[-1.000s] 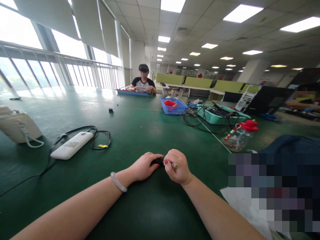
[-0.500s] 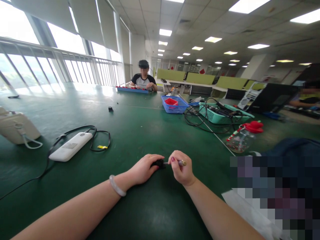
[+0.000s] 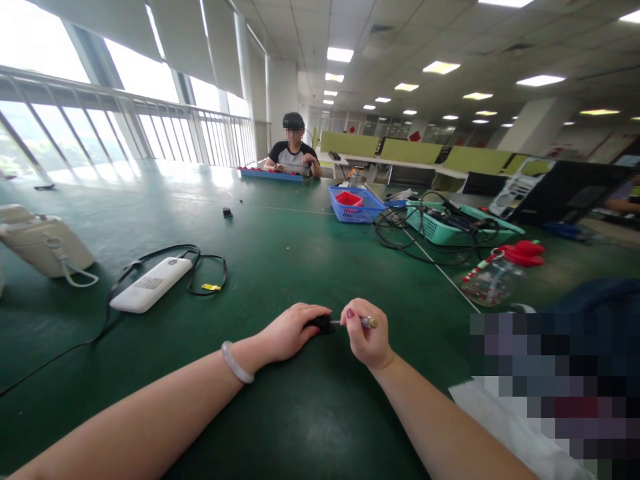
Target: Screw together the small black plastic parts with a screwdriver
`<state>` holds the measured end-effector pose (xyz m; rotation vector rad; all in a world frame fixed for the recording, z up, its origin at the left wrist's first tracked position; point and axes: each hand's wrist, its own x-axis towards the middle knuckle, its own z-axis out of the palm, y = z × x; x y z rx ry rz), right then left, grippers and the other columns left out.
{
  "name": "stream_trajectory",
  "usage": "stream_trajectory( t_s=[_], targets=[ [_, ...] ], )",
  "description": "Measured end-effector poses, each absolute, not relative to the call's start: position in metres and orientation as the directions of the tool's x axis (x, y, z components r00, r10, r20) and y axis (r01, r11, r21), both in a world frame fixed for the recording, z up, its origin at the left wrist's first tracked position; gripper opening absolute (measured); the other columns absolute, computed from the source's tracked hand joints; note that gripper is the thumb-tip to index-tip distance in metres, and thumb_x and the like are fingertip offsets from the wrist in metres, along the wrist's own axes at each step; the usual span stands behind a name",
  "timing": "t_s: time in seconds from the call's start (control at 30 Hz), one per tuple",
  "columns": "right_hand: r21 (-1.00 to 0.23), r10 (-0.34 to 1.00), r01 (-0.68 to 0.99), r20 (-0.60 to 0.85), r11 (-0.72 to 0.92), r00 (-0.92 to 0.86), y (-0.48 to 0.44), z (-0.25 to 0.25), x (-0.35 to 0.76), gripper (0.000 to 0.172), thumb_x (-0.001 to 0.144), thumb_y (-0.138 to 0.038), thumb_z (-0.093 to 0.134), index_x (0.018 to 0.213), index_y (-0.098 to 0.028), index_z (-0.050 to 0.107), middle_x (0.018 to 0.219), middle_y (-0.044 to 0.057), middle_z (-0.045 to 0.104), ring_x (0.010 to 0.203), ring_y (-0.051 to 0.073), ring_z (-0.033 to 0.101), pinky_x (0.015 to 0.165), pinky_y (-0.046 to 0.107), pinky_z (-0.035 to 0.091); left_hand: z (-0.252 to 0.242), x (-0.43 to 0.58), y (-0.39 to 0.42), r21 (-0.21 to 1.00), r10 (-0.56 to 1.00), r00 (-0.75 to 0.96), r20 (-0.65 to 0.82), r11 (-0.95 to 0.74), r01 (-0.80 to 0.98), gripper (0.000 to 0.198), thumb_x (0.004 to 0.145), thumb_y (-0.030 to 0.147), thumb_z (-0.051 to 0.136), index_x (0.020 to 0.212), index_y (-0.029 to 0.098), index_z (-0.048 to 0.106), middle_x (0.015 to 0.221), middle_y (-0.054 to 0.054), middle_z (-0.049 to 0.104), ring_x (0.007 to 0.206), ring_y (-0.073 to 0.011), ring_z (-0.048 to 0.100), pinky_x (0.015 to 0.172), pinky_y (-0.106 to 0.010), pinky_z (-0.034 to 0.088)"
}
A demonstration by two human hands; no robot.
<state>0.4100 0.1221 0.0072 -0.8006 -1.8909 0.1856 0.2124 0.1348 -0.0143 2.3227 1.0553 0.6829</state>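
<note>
A small black part (image 3: 325, 325) lies on the green table (image 3: 280, 413), held between the thumb and fingers of my left hand (image 3: 289, 333), which wears a pale bracelet. From the right, my right hand (image 3: 369, 333) grips a screwdriver (image 3: 369, 322) with a light, yellowish handle end. Its thin metal shaft points left and its tip reaches the black part; the exact contact point is too small to make out.
On the left are a white power bank (image 3: 151, 285) with a black cable and a beige case (image 3: 47, 243). Beyond stand a blue basket (image 3: 356, 205), a green basket (image 3: 437, 230) and a red-lidded jar (image 3: 493, 280). Across the table sits a person (image 3: 294, 155).
The view has turned slightly left, so the scene sits further right. Both hands keep their holds, and the person across the table has raised a hand a little.
</note>
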Motion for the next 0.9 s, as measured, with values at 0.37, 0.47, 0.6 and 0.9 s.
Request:
stream_trajectory(
  t_s=[0.37, 0.47, 0.6, 0.9],
  targets=[
    [-0.463, 0.600, 0.423, 0.746, 0.779, -0.290, 0.1222, 0.0070, 0.4099, 0.031, 0.090, -0.023, 0.043, 0.058, -0.022, 0.045, 0.056, 0.001, 0.050, 0.056, 0.015, 0.046, 0.059, 0.032, 0.035, -0.0118, 0.2115, 0.1327, 0.606, 0.784, 0.580, 0.224, -0.578, 0.547, 0.041, 0.091, 0.022, 0.054, 0.132, 0.026, 0.055, 0.130, -0.005, 0.064, 0.118, -0.0206, 0.057, 0.107, -0.039, 0.043],
    [-0.494, 0.621, 0.419, 0.742, 0.762, -0.253, 0.1224, 0.0066, 0.4098, 0.034, 0.091, -0.024, 0.041, 0.057, -0.022, 0.043, 0.056, 0.001, 0.050, 0.056, 0.015, 0.046, 0.059, 0.032, 0.036, -0.0140, 0.2103, 0.1335, 0.605, 0.786, 0.580, 0.214, -0.573, 0.553, 0.042, 0.091, 0.022, 0.054, 0.133, 0.027, 0.054, 0.130, -0.005, 0.063, 0.119, -0.0209, 0.057, 0.107, -0.040, 0.043],
    [-0.537, 0.654, 0.431, 0.733, 0.725, -0.186, 0.1234, 0.0063, 0.4098, 0.039, 0.094, -0.028, 0.038, 0.056, -0.022, 0.041, 0.056, 0.001, 0.048, 0.056, 0.015, 0.046, 0.059, 0.032, 0.036, -0.0172, 0.2083, 0.1344, 0.607, 0.795, 0.572, 0.203, -0.560, 0.563, 0.045, 0.090, 0.024, 0.056, 0.134, 0.028, 0.053, 0.131, -0.005, 0.063, 0.120, -0.0214, 0.057, 0.107, -0.040, 0.043],
    [-0.574, 0.660, 0.400, 0.742, 0.715, -0.115, 0.1265, 0.0045, 0.4088, 0.046, 0.098, -0.032, 0.032, 0.053, -0.023, 0.041, 0.051, 0.000, 0.047, 0.060, 0.016, 0.047, 0.076, 0.037, 0.043, -0.0123, 0.2089, 0.1333, 0.597, 0.804, 0.562, 0.196, -0.552, 0.582, 0.044, 0.088, 0.026, 0.058, 0.132, 0.026, 0.055, 0.128, -0.003, 0.065, 0.116, -0.0207, 0.060, 0.105, -0.037, 0.046]
  ],
)
